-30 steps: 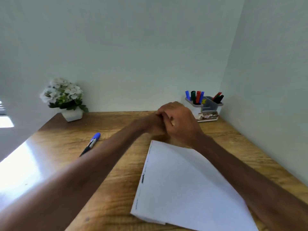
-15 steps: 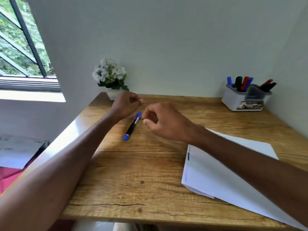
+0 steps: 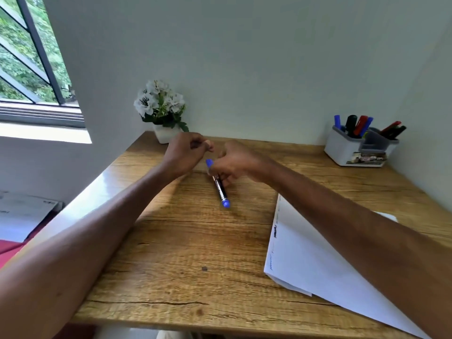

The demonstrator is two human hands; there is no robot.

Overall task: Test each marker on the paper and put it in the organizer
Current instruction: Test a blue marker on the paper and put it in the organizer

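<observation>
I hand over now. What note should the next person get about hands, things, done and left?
Left hand: fingers curled, nothing visible in it.
Right hand: grips the blue marker near its far end.
Paper: on the desk at right, test marks along its left edge.
Done: several markers stand in the organizer, far right corner.
To do: test the blue marker, put it in.
</observation>
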